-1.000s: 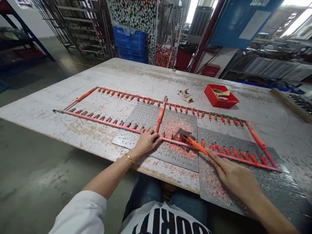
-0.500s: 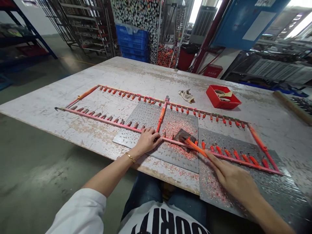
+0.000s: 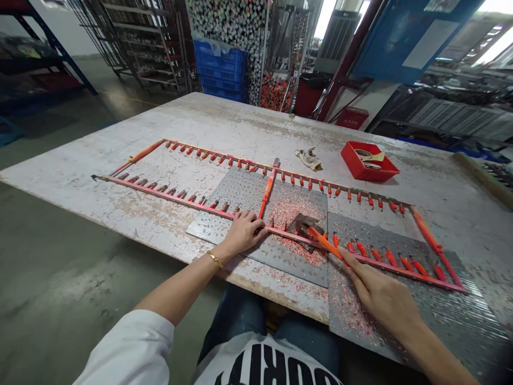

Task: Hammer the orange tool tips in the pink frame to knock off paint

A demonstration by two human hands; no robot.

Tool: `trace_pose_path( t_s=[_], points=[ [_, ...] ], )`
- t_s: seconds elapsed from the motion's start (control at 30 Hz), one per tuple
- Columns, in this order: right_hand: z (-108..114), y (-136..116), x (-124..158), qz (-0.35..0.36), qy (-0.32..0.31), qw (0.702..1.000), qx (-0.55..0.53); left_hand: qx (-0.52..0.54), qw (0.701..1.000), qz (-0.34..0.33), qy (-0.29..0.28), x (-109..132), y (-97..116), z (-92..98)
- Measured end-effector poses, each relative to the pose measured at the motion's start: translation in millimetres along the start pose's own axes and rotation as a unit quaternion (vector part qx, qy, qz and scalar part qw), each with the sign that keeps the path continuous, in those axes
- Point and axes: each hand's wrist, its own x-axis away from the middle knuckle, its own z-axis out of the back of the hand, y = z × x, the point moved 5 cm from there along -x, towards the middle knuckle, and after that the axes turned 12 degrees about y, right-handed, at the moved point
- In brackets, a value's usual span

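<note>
A long rack frame (image 3: 192, 204) with pink and orange coating lies flat on the table, rows of small hooks along its rails. My left hand (image 3: 245, 233) is closed around its near rail beside the orange crossbar (image 3: 267, 191). In my right hand (image 3: 382, 291) is the orange handle of a hammer (image 3: 326, 243). Its dark head is over a dark metal block (image 3: 308, 245) under the near rail; contact cannot be made out. Hooks to the right (image 3: 390, 258) carry thick orange coating, while those on the left (image 3: 162, 188) look mostly brown and bare.
Grey metal plates (image 3: 224, 230) lie beneath the frame, strewn with red and pale coating chips (image 3: 294, 206). Beyond the frame are a crumpled glove (image 3: 308, 159) and a red box (image 3: 368, 168) holding tape rolls. Blue crates (image 3: 221, 69) stand behind the table (image 3: 120, 128).
The hammer head has risen slightly and moved a little to the right over the block. My left hand keeps its place on the rail. The whole view has shifted slightly.
</note>
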Motion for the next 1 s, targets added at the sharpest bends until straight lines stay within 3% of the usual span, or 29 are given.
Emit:
trace_pose_path(
  t_s=[0.13,0.2,0.33,0.43,0.53,0.6,0.67,0.73,0.87,1.0],
  points=[
    [37.0,2.7,-15.2,-0.038,0.105,0.993,-0.048,0.001,1.0,-0.001,0.002,0.0,-0.8,-0.3],
    [35.1,-1.4,-12.1,-0.035,0.133,0.989,-0.05,-0.009,1.0,-0.005,-0.001,0.2,-1.1,-0.9],
    [-3.6,-9.6,5.6,0.008,0.029,0.999,-0.037,-0.025,1.0,-0.013,-0.003,0.5,-0.5,-0.9],
    [-8.7,-2.5,7.2,-0.009,-0.025,0.999,-0.019,-0.029,0.999,-0.017,-0.003,0.6,0.1,-0.9],
    [15.2,2.5,-6.2,-0.02,0.005,0.999,-0.033,-0.025,1.0,-0.014,-0.005,0.7,-0.5,-1.7],
    [31.1,1.9,-13.6,-0.027,0.069,0.996,-0.052,-0.018,1.0,-0.01,-0.006,0.8,-1.4,-2.3],
    [33.2,-1.2,-12.6,-0.029,0.116,0.991,-0.056,-0.014,1.0,-0.01,-0.003,0.9,-1.7,-2.4],
    [18.8,-5.7,-3.8,-0.009,0.1,0.994,-0.035,-0.015,1.0,-0.013,0.001,1.1,-1.6,-2.1],
    [-11.9,-1.0,15.9,0.013,-0.01,1.0,0.011,-0.021,1.0,-0.021,0.004,1.7,-0.8,-2.3],
    [10.3,8.2,6.3,0.013,-0.002,1.0,0.021,-0.023,0.999,-0.026,0.014,1.9,-0.9,-2.6]
  ],
)
